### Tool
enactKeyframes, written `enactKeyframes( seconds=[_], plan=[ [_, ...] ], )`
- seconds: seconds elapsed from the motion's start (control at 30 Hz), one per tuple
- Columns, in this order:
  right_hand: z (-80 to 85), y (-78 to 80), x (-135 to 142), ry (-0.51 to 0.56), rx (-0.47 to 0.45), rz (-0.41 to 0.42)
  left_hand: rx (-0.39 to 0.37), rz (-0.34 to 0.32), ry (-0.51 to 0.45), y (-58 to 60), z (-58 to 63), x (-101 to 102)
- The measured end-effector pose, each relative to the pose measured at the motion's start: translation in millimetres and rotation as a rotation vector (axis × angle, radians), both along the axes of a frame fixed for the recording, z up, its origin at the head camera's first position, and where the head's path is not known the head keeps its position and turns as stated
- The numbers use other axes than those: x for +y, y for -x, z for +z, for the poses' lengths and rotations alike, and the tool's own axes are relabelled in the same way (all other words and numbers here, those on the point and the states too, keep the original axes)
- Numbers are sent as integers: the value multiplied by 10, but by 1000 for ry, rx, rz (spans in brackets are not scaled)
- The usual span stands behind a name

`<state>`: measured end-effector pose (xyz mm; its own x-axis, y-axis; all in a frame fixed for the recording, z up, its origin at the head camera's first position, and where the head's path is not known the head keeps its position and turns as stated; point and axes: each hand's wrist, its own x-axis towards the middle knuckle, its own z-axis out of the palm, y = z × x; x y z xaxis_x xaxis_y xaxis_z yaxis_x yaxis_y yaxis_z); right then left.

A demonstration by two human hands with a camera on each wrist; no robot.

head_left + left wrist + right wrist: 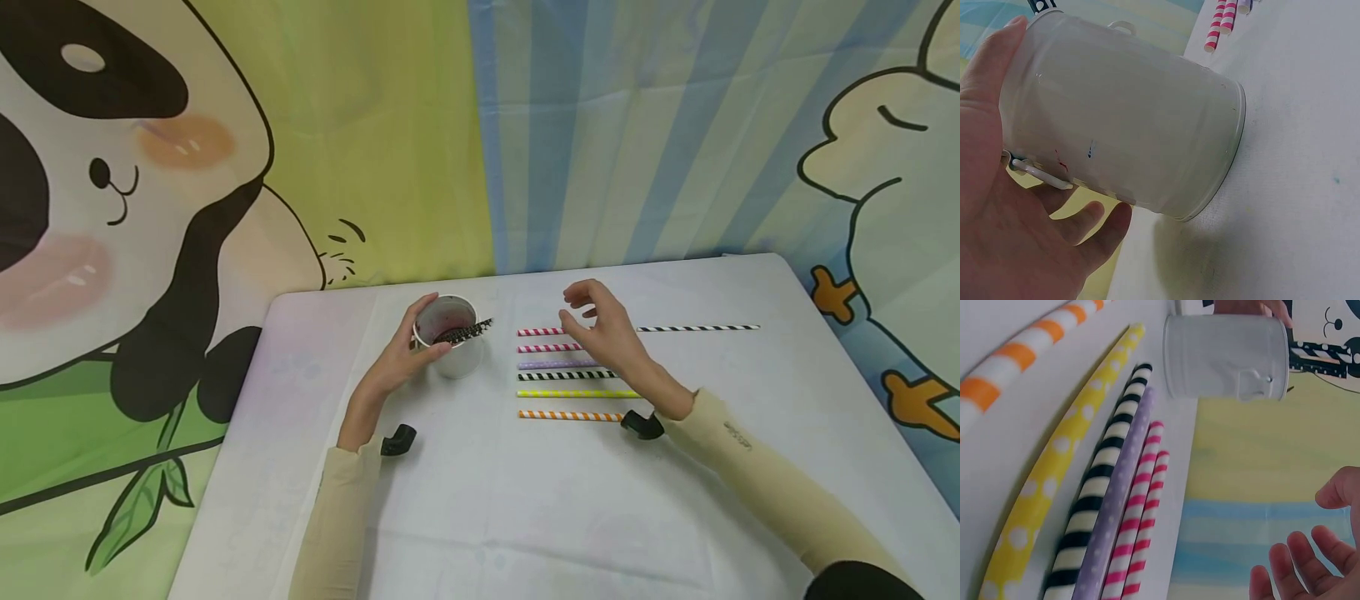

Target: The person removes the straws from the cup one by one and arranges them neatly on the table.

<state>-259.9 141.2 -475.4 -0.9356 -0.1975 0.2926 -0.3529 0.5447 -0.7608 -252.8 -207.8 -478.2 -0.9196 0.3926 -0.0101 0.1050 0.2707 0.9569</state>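
My left hand [405, 354] grips a pale, translucent bucket-shaped cup [1129, 119] at its side, with the thumb near the rim. Small loops stick out from the cup's wall. Black-and-white patterned straws [467, 332] lean inside, their ends past the rim. To the right, my right hand [603, 329] is raised over a row of paper straws, its fingers loosely bent around nothing. Side by side lie an orange striped straw [570, 416], a yellow dotted straw [1063, 440], a black striped straw [1100, 475], a purple dotted straw [1116, 500] and pink-red striped straws [1137, 506].
Past my right hand, another black-and-white striped straw [697, 328] lies crosswise on the white-covered table [525, 517]. Printed cloth backdrops [390, 125] hang behind the table's far edge. A black piece [397, 440] sticks out at each wrist.
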Motion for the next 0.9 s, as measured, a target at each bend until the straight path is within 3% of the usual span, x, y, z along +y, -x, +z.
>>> enactKeyframes(
  seconds=[0.4,0.9],
  plan=[
    [-11,-57,-334,158,-69,58,-8,10,7,-1,5,-3],
    [-30,-107,-662,243,-121,114,-5,6,11,6,11,0]
  ],
)
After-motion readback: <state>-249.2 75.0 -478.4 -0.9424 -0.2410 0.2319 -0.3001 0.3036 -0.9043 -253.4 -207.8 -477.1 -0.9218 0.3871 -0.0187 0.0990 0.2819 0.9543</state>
